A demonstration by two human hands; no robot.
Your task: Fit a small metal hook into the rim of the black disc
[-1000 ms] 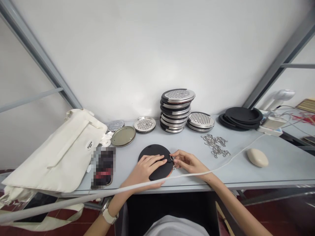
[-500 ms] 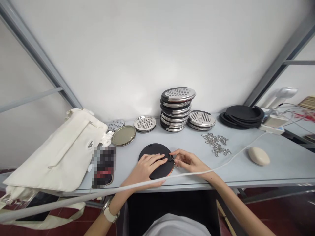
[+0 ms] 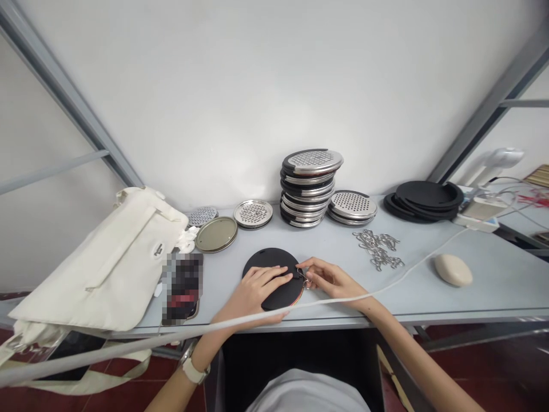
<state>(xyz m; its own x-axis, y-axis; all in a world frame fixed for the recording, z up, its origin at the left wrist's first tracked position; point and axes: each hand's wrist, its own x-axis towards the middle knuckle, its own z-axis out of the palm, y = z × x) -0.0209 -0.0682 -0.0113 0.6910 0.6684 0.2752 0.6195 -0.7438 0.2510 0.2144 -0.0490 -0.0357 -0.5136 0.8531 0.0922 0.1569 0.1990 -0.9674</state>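
Note:
A round black disc (image 3: 274,260) lies near the front edge of the table, with thin coloured layers showing at its right rim. My left hand (image 3: 261,289) rests flat on top of it, fingers stretched out and thumb near the front rim. At the disc's right edge, my right hand (image 3: 328,277) pinches a small shiny metal clip (image 3: 306,280) that touches the rim. Fingers partly hide the clip. Farther right lies a loose pile of similar metal clips (image 3: 377,249).
Behind stand a tall stack of perforated metal discs (image 3: 312,189), a lower stack (image 3: 352,207) and black discs (image 3: 426,197). A white bag (image 3: 103,257), a phone (image 3: 184,292) and a gold-toned lid (image 3: 217,233) are left. A white cable (image 3: 403,277) crosses before my hands; a beige oval object (image 3: 453,270) sits right.
The view has shifted slightly. My right fingers have turned a little at the disc's rim, and more of the metal clip shows. My left hand stays on the disc.

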